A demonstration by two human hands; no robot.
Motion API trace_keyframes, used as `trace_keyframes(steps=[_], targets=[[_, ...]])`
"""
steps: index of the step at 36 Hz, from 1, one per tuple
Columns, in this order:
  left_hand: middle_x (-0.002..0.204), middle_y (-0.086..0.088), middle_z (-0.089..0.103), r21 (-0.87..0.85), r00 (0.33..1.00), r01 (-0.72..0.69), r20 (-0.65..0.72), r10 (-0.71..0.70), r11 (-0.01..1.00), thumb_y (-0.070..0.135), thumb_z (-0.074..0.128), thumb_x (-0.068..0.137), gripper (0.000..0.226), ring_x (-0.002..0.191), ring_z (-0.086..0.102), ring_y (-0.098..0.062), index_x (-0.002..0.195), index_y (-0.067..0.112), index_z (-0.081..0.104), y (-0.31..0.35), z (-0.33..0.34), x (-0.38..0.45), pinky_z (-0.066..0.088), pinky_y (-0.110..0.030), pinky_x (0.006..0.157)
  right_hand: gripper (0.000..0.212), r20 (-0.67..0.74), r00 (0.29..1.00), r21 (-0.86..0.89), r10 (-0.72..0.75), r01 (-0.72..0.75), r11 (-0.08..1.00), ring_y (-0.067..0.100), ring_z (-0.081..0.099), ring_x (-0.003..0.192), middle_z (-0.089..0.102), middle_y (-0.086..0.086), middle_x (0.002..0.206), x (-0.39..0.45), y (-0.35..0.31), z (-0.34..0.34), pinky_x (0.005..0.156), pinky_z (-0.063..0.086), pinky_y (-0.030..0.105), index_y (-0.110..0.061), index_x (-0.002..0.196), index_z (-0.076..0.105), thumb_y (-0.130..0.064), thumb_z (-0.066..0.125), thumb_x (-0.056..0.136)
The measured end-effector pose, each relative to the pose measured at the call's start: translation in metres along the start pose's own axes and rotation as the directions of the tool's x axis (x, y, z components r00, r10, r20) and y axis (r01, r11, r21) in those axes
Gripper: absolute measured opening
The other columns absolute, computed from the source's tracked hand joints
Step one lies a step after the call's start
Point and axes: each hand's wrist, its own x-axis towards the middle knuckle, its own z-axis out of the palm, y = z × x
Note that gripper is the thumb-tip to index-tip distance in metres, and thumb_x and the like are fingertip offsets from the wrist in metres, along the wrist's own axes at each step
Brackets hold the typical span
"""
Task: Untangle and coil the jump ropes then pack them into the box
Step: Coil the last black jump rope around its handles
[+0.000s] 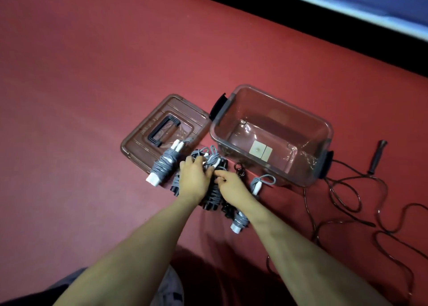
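The pile of coiled jump ropes [208, 180] lies on the red floor [81, 97], just in front of the clear box [271, 134] and at the near right corner of the lid [159, 132]. The pile consists of black handles wound with grey cord. One grey-wrapped bundle with white handles [163, 165] rests partly on the lid's near edge. A second white-handled bundle [238, 223] lies beside the right forearm. A small grey loop with a white end [261, 181] lies against the box's near wall.

The box stands open and upright, and a pale label [260, 153] shows on its bottom. Black latches sit at its left and right ends. The lid lies flat to the left of the box, handle side up, almost touching it.

An uncoiled dark rope [342, 201] sprawls across the floor to the right of the box, with one black handle [377, 157] just beyond the box's right end. Bare floor extends to the left and beyond the lid and box, up to a black strip [301, 20] at the far edge.

The left hand [195, 178] rests on the pile with its fingers curled over the grey cords. The right hand [230, 183] pinches a cord at the middle of the pile between thumb and fingertips.
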Motion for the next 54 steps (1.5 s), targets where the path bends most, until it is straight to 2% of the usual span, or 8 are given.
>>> trace_keyframes(steps=[6,13,20,25,32,44,48,54], targets=[[0.12,-0.012,0.049,-0.024,1.0,-0.022,0.008,0.022,0.999,0.034,0.055,0.093,0.037,0.117,0.039,-0.028,0.121,0.01,0.053,0.001,-0.004,-0.009,0.035,-0.036,0.096,0.039,-0.055,0.998,0.018,0.01,-0.009,1.0,0.016,0.042,0.067,0.054,0.007,0.08,-0.006,0.001,-0.005,0.055,0.033,0.025,-0.008,0.115,0.063,0.004,0.035,0.09],[0.123,-0.01,0.048,-0.026,0.999,-0.008,0.053,0.009,1.0,0.029,0.052,0.094,0.032,0.119,0.041,-0.027,0.119,0.009,0.054,0.017,-0.015,-0.026,0.039,-0.039,0.092,0.037,-0.099,0.994,0.064,0.055,-0.049,0.997,0.018,0.055,0.085,0.059,0.005,0.089,-0.023,-0.006,-0.02,0.088,0.05,0.038,0.0,0.118,0.059,0.005,0.036,0.09],[0.105,-0.008,0.054,-0.057,0.987,-0.128,0.091,0.133,0.99,0.018,0.049,0.092,0.015,0.098,0.053,-0.027,0.098,0.007,0.056,0.046,-0.008,-0.052,0.045,-0.038,0.08,0.032,-0.279,0.96,0.053,0.023,-0.009,0.999,0.027,0.061,0.077,0.059,-0.005,0.065,-0.062,0.008,-0.052,0.078,0.053,0.041,-0.02,0.07,0.064,0.005,0.047,0.081],[0.099,-0.011,0.058,-0.052,0.955,-0.24,0.166,0.245,0.969,0.018,0.048,0.091,0.012,0.094,0.056,-0.03,0.091,0.009,0.056,0.076,0.015,-0.075,0.045,-0.039,0.079,0.021,-0.444,0.894,0.005,0.058,-0.062,0.998,0.031,0.064,0.073,0.068,0.007,0.069,-0.092,0.034,-0.086,0.07,0.053,0.038,-0.019,0.064,0.061,-0.004,0.053,0.077],[0.099,-0.013,0.061,-0.07,0.856,-0.421,0.299,0.421,0.904,0.015,0.05,0.089,0.012,0.094,0.056,-0.031,0.093,0.007,0.058,0.127,0.065,-0.098,0.045,-0.041,0.08,0.011,-0.594,0.796,-0.032,0.118,-0.17,0.985,0.032,0.063,0.083,0.068,0.007,0.083,-0.124,0.087,-0.132,0.071,0.05,0.039,-0.015,0.082,0.066,-0.009,0.057,0.083],[0.103,-0.012,0.057,-0.04,0.728,-0.56,0.453,0.515,0.828,0.007,0.051,0.084,0.018,0.1,0.056,-0.033,0.099,0.008,0.061,0.199,0.151,-0.086,0.045,-0.042,0.086,0.056,-0.662,0.736,-0.41,0.139,-0.511,0.755,0.029,0.042,0.114,0.042,0.003,0.132,-0.132,0.169,-0.194,0.095,0.034,0.036,-0.022,0.131,0.044,-0.003,0.057,0.08],[0.11,-0.011,0.055,-0.007,0.683,-0.592,0.526,0.506,0.806,0.013,0.056,0.085,0.026,0.107,0.053,-0.031,0.11,0.01,0.061,0.205,0.18,-0.081,0.044,-0.04,0.092,0.028,-0.725,0.686,-0.461,0.061,-0.55,0.696,0.034,0.053,0.093,0.059,0.01,0.103,-0.124,0.195,-0.198,0.079,0.041,0.041,-0.013,0.1,0.065,-0.001,0.063,0.075],[0.112,-0.009,0.054,0.008,0.665,-0.607,0.552,0.503,0.794,0.019,0.056,0.087,0.026,0.11,0.051,-0.029,0.111,0.01,0.063,0.21,0.197,-0.085,0.044,-0.041,0.093,0.017,-0.735,0.671,-0.319,-0.101,-0.21,0.924,0.037,0.057,0.071,0.061,0.014,0.074,-0.122,0.2,-0.21,0.065,0.049,0.043,-0.006,0.075,0.065,0.008,0.058,0.07]])
